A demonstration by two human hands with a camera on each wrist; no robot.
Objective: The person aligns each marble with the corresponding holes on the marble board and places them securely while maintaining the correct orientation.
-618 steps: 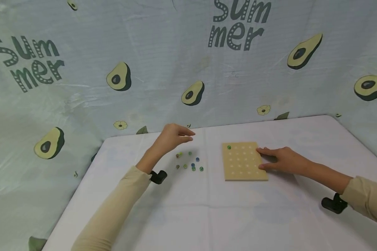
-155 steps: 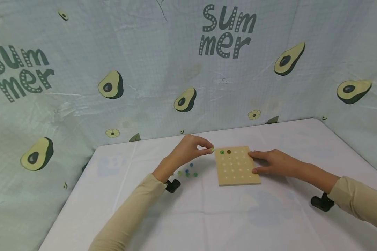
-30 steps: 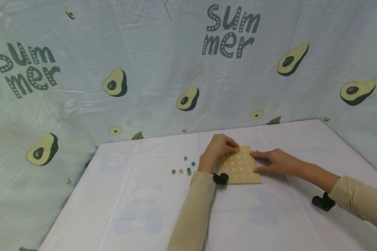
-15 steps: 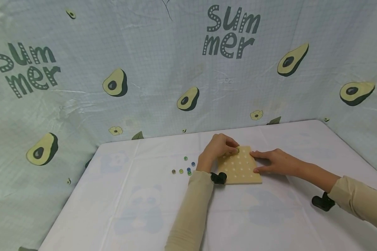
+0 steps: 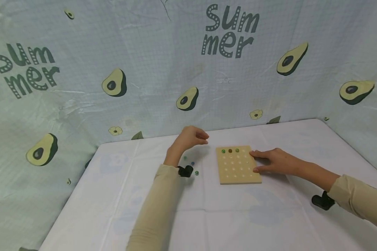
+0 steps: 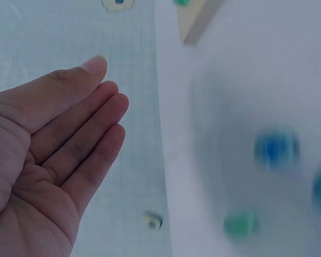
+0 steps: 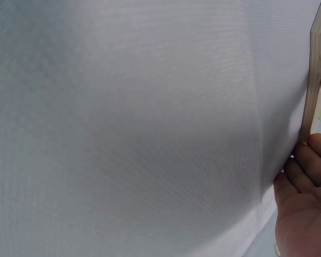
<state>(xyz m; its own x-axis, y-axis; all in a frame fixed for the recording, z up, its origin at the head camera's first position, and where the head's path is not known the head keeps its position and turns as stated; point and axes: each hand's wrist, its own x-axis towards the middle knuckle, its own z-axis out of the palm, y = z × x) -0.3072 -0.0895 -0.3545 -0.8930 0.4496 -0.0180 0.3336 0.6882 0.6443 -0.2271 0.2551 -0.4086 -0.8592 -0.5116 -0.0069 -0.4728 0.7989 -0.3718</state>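
Note:
In the head view my left hand (image 5: 188,137) hovers above the left part of the table, its fingers extended and holding nothing. Below it lie loose glass marbles, among them a green marble (image 5: 196,173) and a blue marble (image 5: 193,163); the wrist and sleeve hide others. The left wrist view shows a blurred blue marble (image 6: 276,149) off the fingertips. A square wooden board (image 5: 235,179) with rows of small hollows carries three marbles along its far row: green (image 5: 223,151), brown (image 5: 230,151) and greenish (image 5: 237,150). My right hand (image 5: 278,161) rests thumb and forefinger on the board's right edge.
A white cloth (image 5: 238,216) covers the table, with a fold line running down its middle. Behind the table hangs a pale curtain (image 5: 157,97) printed with avocados and lettering. Each wrist wears a small black camera.
The board held one marble, later two; now a third sits in its far row. My left hand has let that marble go and moved left off the board. My right hand stays put.

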